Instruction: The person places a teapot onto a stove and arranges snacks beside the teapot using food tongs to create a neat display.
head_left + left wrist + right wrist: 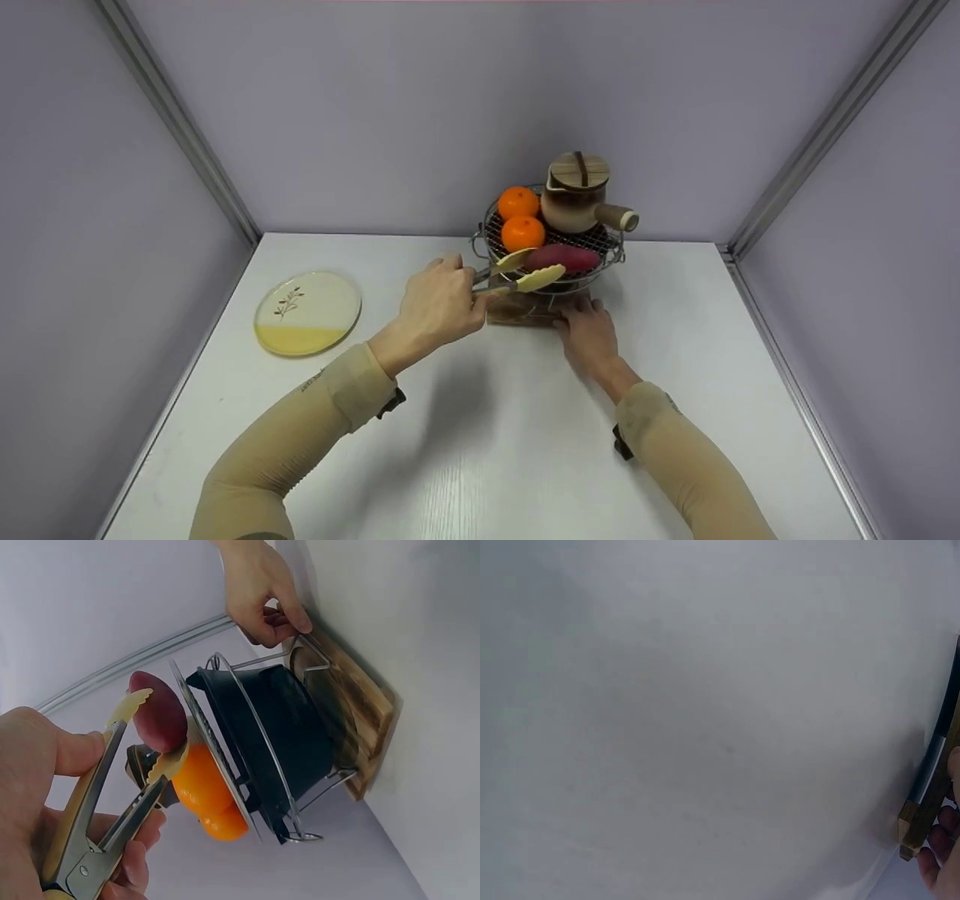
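Note:
My left hand [444,300] grips a pair of metal tongs [112,817] with pale yellow scalloped tips. Between those tips is a purple-red sweet potato [564,258], close over the front of a round wire mesh rack [491,229]. In the left wrist view, one tip lies against each side of the sweet potato [159,712]. Low at the front right, my right hand [590,334] holds the edge of the wooden board [521,309] under the stove, its thumb by a wire foot. Two oranges [523,234] and a brown-and-cream teapot [574,202] sit on the rack.
Under the mesh, a black stove bowl [277,727] stands in a wire frame on the board. A round cream-and-yellow plate [307,313] with a leaf sprig lies at the left of the white table [517,450]. Pale walls [375,112] enclose the back and sides.

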`<state>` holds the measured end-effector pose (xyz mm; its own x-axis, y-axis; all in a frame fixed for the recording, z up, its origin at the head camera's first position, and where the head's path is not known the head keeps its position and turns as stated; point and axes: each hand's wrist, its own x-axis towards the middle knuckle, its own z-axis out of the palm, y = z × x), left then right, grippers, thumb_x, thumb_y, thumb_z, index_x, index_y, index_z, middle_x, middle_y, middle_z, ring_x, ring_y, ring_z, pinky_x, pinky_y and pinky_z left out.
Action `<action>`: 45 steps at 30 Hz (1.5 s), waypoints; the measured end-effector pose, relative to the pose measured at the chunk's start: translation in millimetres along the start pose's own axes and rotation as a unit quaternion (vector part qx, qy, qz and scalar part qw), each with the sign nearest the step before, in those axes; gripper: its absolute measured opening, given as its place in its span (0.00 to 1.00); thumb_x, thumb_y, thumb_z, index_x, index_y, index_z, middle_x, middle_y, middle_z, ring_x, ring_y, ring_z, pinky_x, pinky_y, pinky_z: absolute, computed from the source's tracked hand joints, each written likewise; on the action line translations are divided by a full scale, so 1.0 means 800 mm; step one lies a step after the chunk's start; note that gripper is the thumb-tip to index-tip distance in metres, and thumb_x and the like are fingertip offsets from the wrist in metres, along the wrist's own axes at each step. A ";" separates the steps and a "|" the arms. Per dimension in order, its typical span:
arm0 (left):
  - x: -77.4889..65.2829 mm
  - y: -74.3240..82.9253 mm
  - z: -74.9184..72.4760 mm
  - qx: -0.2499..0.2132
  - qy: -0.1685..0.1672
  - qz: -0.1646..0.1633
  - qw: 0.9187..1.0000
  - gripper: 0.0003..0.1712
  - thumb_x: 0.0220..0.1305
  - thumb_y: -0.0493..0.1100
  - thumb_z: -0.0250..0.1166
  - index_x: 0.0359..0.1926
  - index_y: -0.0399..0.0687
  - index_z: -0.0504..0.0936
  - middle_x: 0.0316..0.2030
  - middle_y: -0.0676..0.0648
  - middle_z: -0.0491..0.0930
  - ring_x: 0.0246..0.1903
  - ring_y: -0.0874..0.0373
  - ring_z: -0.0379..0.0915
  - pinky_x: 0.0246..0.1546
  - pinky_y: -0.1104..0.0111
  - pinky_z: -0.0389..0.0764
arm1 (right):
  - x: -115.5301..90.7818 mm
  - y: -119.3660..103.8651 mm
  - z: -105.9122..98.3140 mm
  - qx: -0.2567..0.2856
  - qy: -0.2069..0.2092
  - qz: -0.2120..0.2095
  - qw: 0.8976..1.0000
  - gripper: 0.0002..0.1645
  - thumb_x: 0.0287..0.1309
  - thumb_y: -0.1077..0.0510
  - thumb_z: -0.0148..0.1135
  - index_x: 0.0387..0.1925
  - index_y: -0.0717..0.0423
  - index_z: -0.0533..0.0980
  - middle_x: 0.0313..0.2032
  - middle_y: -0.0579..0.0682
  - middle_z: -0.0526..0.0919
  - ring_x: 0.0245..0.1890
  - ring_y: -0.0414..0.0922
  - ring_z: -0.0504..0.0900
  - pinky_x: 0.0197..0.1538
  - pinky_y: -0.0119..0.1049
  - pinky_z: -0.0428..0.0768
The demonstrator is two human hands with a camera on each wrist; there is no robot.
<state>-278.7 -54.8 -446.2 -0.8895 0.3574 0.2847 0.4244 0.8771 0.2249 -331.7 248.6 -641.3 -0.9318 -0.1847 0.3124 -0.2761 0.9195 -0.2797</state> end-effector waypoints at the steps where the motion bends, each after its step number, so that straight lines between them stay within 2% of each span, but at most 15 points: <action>1: 0.001 0.002 0.001 -0.001 -0.001 0.001 1.000 0.21 0.73 0.55 0.69 0.40 0.38 0.89 0.37 0.41 0.82 0.36 0.44 0.80 0.34 0.46 0.88 | 0.000 0.000 0.000 0.000 -0.003 0.001 1.000 0.14 0.80 0.51 0.68 0.59 0.53 0.85 0.61 0.62 0.85 0.58 0.65 0.81 0.59 0.63 0.82; 4: 0.002 0.007 0.004 0.000 0.001 0.002 1.000 0.19 0.71 0.52 0.69 0.40 0.38 0.89 0.37 0.41 0.82 0.37 0.42 0.81 0.35 0.45 0.89 | 0.001 0.001 0.000 0.000 -0.005 -0.001 1.000 0.14 0.81 0.52 0.68 0.59 0.53 0.85 0.61 0.62 0.86 0.58 0.66 0.81 0.61 0.63 0.82; 14: 0.010 0.025 0.011 0.003 -0.003 -0.009 1.000 0.30 0.75 0.64 0.71 0.34 0.39 0.88 0.36 0.41 0.81 0.36 0.43 0.81 0.34 0.46 0.89 | 0.000 -0.001 -0.001 0.009 -0.003 0.007 1.000 0.15 0.79 0.53 0.70 0.59 0.55 0.84 0.61 0.63 0.85 0.57 0.66 0.81 0.61 0.63 0.81; 22: 0.015 0.036 0.015 0.006 -0.012 -0.024 1.000 0.28 0.76 0.63 0.69 0.41 0.40 0.91 0.40 0.40 0.84 0.40 0.42 0.84 0.36 0.45 0.91 | -0.001 -0.001 -0.001 -0.009 0.007 0.000 1.000 0.15 0.77 0.54 0.72 0.57 0.58 0.86 0.61 0.64 0.87 0.56 0.66 0.83 0.61 0.63 0.82; 28: 0.017 0.039 0.020 0.004 -0.012 -0.033 0.999 0.25 0.75 0.61 0.68 0.44 0.42 0.91 0.44 0.40 0.86 0.42 0.41 0.86 0.37 0.44 0.91 | -0.001 -0.003 -0.003 -0.003 -0.012 0.010 1.000 0.16 0.79 0.52 0.69 0.58 0.57 0.86 0.62 0.62 0.86 0.58 0.64 0.81 0.62 0.61 0.81; 32: 0.018 0.041 0.023 0.009 -0.008 -0.035 0.999 0.25 0.75 0.61 0.69 0.43 0.42 0.90 0.44 0.40 0.86 0.42 0.41 0.85 0.36 0.44 0.91 | -0.001 -0.003 -0.004 0.000 -0.010 0.012 1.000 0.16 0.79 0.53 0.69 0.59 0.58 0.86 0.63 0.62 0.85 0.58 0.65 0.81 0.61 0.62 0.81; 40: 0.015 0.044 0.028 0.025 -0.015 -0.036 0.999 0.31 0.76 0.66 0.68 0.43 0.40 0.90 0.45 0.39 0.85 0.42 0.41 0.85 0.36 0.44 0.91 | -0.002 0.001 0.001 -0.002 -0.009 0.007 1.000 0.15 0.80 0.52 0.69 0.56 0.59 0.86 0.60 0.62 0.86 0.56 0.64 0.81 0.60 0.62 0.80; 45: 0.012 0.044 0.027 0.028 -0.001 -0.029 0.999 0.33 0.76 0.68 0.67 0.41 0.40 0.90 0.43 0.39 0.84 0.40 0.42 0.84 0.34 0.45 0.90 | -0.002 0.001 0.001 0.003 0.000 0.005 1.000 0.15 0.79 0.52 0.69 0.57 0.57 0.86 0.59 0.62 0.86 0.56 0.65 0.81 0.61 0.61 0.80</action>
<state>-276.2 -13.3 -455.7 -0.9129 0.3059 0.2703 0.3619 0.9128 0.1892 -330.9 249.5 -642.5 -0.9345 -0.1756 0.3097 -0.2683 0.9191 -0.2885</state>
